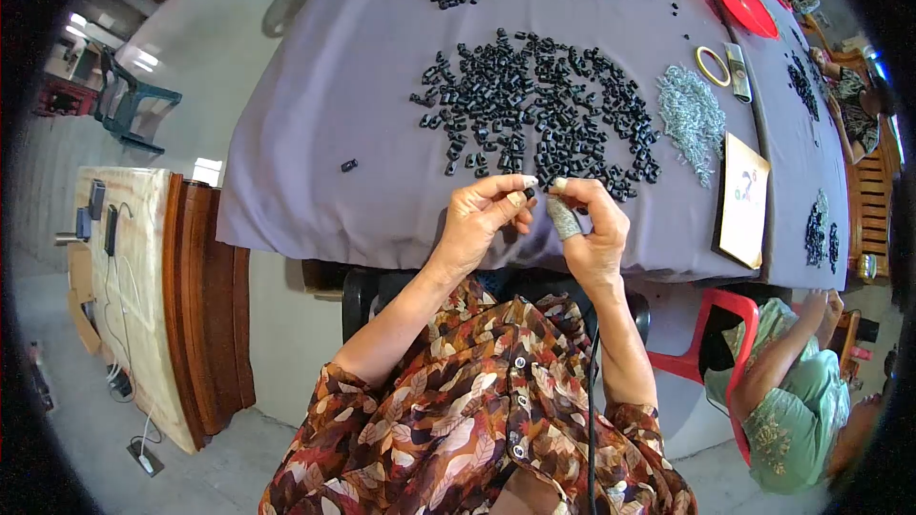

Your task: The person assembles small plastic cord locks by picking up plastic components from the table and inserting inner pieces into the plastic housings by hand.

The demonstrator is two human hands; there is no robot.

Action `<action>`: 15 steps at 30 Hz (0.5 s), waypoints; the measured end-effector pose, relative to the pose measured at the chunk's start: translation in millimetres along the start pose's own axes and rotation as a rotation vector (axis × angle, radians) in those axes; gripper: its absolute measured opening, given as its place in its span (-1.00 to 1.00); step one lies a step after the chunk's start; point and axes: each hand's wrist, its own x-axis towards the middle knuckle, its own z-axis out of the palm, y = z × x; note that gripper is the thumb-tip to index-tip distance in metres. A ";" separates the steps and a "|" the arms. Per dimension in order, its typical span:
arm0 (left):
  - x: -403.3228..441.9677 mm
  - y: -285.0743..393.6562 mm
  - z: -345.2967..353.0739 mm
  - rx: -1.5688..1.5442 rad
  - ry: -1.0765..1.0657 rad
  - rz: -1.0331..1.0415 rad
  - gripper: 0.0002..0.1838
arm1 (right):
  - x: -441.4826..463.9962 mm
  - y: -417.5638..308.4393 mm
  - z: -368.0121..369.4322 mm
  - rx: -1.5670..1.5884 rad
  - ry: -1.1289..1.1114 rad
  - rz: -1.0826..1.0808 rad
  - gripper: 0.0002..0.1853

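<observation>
Left hand (475,227): pinching a small black piece (530,194) at frame centre, seemingly steadying it
Right hand (599,234): curling just beside it, wrapped thumb (564,216) showing, any grip unclear
Black pieces (551,148): lying above the hands, seemingly within easy reach
Silvery pile (691,113): sitting upper right, perhaps avoiding mixing

Soft daylight brightens the worktop (324,124); glare spots the floor (215,52) at ten o'clock; fisheye edges bend into black.
</observation>
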 end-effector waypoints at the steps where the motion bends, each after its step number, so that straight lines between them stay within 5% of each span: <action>1: -1.3 0.7 2.3 0.009 -0.007 -0.001 -0.81 | -1.1 0.4 1.9 0.010 -0.014 0.017 -0.73; 15: 2.5 -2.3 -1.1 -0.143 -0.020 -0.052 -0.85 | -10.0 1.3 9.3 0.001 -0.020 0.014 -0.66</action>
